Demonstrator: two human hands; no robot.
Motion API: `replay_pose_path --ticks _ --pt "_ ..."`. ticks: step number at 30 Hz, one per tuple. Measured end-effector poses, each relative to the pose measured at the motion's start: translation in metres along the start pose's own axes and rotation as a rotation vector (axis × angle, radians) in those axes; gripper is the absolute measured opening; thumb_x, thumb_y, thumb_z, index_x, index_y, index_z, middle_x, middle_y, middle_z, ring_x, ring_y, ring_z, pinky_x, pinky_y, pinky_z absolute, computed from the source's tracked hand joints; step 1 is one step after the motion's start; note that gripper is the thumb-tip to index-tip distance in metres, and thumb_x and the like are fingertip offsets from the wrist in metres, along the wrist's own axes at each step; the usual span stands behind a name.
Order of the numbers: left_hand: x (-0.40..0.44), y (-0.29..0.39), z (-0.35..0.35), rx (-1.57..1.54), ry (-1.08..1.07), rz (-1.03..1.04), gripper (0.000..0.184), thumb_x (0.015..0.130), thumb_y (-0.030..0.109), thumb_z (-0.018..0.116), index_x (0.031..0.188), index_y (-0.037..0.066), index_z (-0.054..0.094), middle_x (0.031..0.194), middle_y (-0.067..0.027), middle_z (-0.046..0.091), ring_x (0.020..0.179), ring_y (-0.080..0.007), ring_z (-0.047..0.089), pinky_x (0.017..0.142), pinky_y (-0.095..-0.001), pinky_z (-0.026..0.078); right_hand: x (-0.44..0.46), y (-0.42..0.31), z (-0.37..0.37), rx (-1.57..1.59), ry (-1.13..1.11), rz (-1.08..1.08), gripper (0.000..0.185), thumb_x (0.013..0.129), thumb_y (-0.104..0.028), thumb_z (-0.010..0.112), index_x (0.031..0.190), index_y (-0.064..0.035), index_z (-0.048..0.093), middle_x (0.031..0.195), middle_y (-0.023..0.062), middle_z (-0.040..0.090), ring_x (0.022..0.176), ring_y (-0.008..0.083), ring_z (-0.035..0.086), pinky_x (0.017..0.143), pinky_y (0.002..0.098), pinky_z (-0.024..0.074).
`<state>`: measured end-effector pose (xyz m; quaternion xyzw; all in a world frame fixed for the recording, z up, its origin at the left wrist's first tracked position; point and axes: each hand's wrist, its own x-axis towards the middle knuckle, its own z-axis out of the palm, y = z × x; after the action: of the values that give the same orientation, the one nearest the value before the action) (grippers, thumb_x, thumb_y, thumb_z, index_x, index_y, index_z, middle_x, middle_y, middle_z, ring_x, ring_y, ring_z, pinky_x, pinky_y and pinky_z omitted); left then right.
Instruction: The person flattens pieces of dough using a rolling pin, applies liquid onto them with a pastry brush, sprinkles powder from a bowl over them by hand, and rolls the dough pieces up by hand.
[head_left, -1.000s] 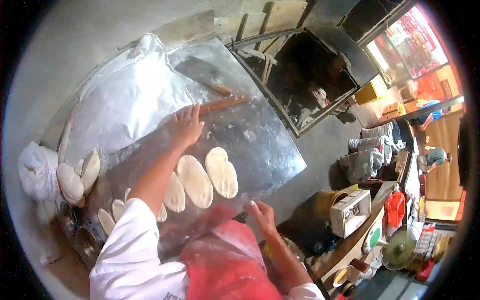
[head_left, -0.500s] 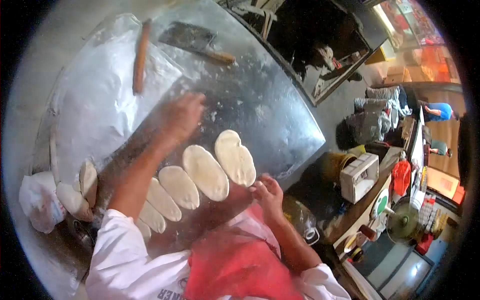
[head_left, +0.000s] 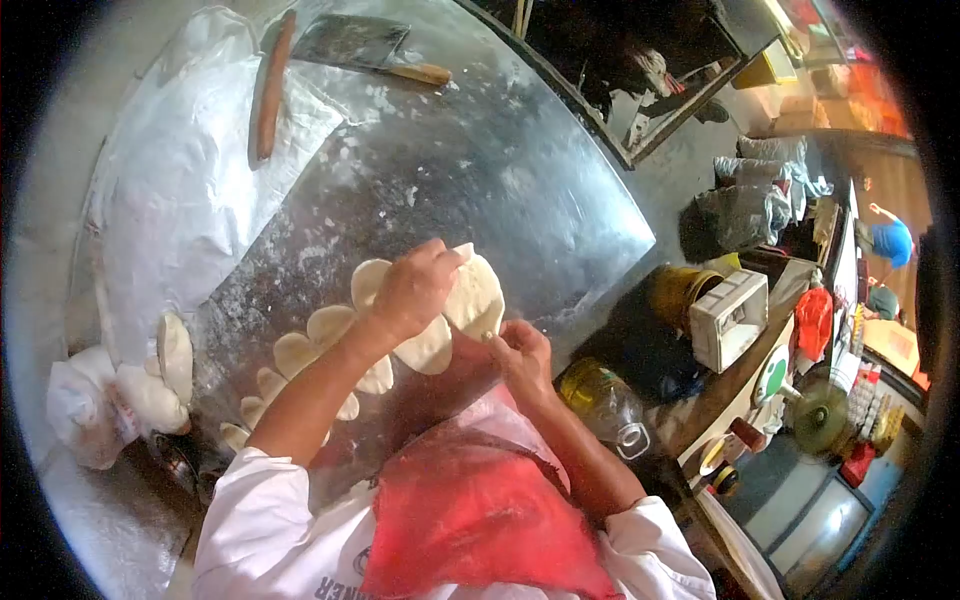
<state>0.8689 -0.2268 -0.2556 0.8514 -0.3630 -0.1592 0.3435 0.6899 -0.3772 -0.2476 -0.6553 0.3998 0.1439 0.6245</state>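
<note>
Several flat oval dough pieces lie in a row on the floured metal table [head_left: 400, 150]. My left hand [head_left: 415, 290] pinches the upper edge of the rightmost dough piece [head_left: 474, 295]. At that piece's lower end, my right hand [head_left: 523, 355] has its thumb and fingers pressed together on the edge. Beneath my left wrist, the neighbouring dough piece [head_left: 428, 345] is partly hidden. A wooden rolling pin [head_left: 272, 90] rests on the white cloth [head_left: 190, 150]. Beside it lies a wide-bladed scraper [head_left: 350, 42] with a wooden handle.
More dough [head_left: 172, 370] sits at the left by a plastic bag [head_left: 85, 405]. A dark metal frame [head_left: 690, 105] stands beyond the table's edge. To the right are a white crate [head_left: 728, 320], a clear bottle [head_left: 605, 400] and a fan [head_left: 822, 420]. A person in blue [head_left: 890, 242] is far off.
My left hand has left the rolling pin, which now lies on the cloth, and come down to the rightmost dough piece. My right hand has moved up to that piece's lower end.
</note>
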Motion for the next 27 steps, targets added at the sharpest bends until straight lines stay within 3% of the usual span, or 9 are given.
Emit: replay_pose_path --ticks 7,13,15,17,20,21,23,25,27 --pt "-0.002 0.011 0.008 0.17 0.033 -0.081 0.026 0.088 0.017 0.075 0.105 0.007 0.058 0.101 -0.0132 0.055 0.095 -0.0354 0.06 0.078 -0.0468 0.053 -0.007 0.009 -0.016 0.397 0.063 -0.073 0.012 0.096 -0.008 0.069 0.098 -0.0007 0.06 0.083 0.0044 0.064 0.075 0.0119 0.062 0.067 0.0294 0.0511" --pt "-0.032 0.037 0.037 0.241 0.016 0.236 0.021 0.087 0.012 0.073 0.1 0.007 0.057 0.098 -0.0127 0.054 0.094 -0.0334 0.06 0.079 -0.0465 0.053 0.001 0.017 -0.019 0.358 0.028 0.024 0.008 0.094 -0.004 0.066 0.094 -0.0034 0.059 0.082 0.0027 0.063 0.071 0.0107 0.059 0.066 0.027 0.0487" --pt "-0.023 0.041 0.025 0.043 0.182 -0.219 0.013 0.087 0.01 0.068 0.096 0.007 0.059 0.102 -0.0131 0.056 0.101 -0.0349 0.061 0.085 -0.0466 0.054 0.006 0.02 -0.023 0.394 -0.002 0.0 0.008 0.094 -0.004 0.067 0.094 -0.0041 0.059 0.083 0.0032 0.064 0.07 0.0112 0.06 0.064 0.0265 0.0484" --pt "-0.026 0.045 0.032 -0.007 0.082 -0.369 0.012 0.087 0.011 0.067 0.096 0.007 0.059 0.104 -0.0146 0.057 0.101 -0.0362 0.061 0.088 -0.048 0.054 0.012 0.028 -0.028 0.404 -0.039 0.005 0.007 0.094 -0.003 0.066 0.095 -0.0028 0.058 0.084 0.0041 0.063 0.072 0.012 0.061 0.064 0.028 0.0499" --pt "-0.041 0.063 0.073 0.168 0.13 0.139 0.021 0.091 0.017 0.069 0.106 0.004 0.061 0.105 -0.0171 0.06 0.1 -0.0384 0.064 0.083 -0.0501 0.054 0.012 0.022 -0.034 0.43 -0.102 0.036 0.007 0.095 -0.002 0.065 0.097 -0.0017 0.058 0.086 0.0053 0.063 0.073 0.0134 0.063 0.065 0.0296 0.052" --pt "-0.045 0.088 0.061 0.098 -0.195 -0.047 0.027 0.092 0.018 0.069 0.114 0.003 0.062 0.109 -0.0167 0.062 0.103 -0.0389 0.065 0.084 -0.048 0.055 0.011 0.018 -0.037 0.449 -0.111 0.068 0.008 0.094 -0.001 0.065 0.097 -0.0019 0.057 0.086 0.0056 0.064 0.073 0.0141 0.063 0.064 0.0299 0.0525" --pt "-0.049 0.09 0.061 -0.085 0.018 -0.211 0.041 0.093 0.02 0.069 0.13 0.005 0.059 0.123 -0.0165 0.06 0.113 -0.039 0.061 0.095 -0.0488 0.051 0.011 0.016 -0.042 0.429 -0.132 0.093 0.009 0.094 -0.002 0.065 0.098 -0.0018 0.057 0.087 0.006 0.064 0.073 0.0148 0.064 0.064 0.0301 0.0531" --pt "-0.045 0.095 0.056 0.226 0.197 -0.283 0.047 0.099 0.023 0.057 0.143 0.008 0.051 0.144 -0.0139 0.05 0.131 -0.0374 0.05 0.11 -0.0531 0.04 0.009 0.017 -0.047 0.408 -0.146 0.122 0.01 0.094 -0.003 0.066 0.099 -0.0016 0.057 0.087 0.0065 0.064 0.072 0.0156 0.065 0.064 0.0303 0.0537" --pt "-0.059 0.092 0.08 0.312 0.096 -0.326 0.058 0.098 0.024 0.06 0.152 0.01 0.043 0.154 -0.0138 0.042 0.145 -0.0373 0.035 0.117 -0.0573 0.03 0.011 0.014 -0.052 0.452 -0.193 0.15 0.013 0.095 -0.007 0.066 0.102 -0.0005 0.058 0.088 0.0065 0.065 0.072 0.0162 0.066 0.064 0.0303 0.0543"
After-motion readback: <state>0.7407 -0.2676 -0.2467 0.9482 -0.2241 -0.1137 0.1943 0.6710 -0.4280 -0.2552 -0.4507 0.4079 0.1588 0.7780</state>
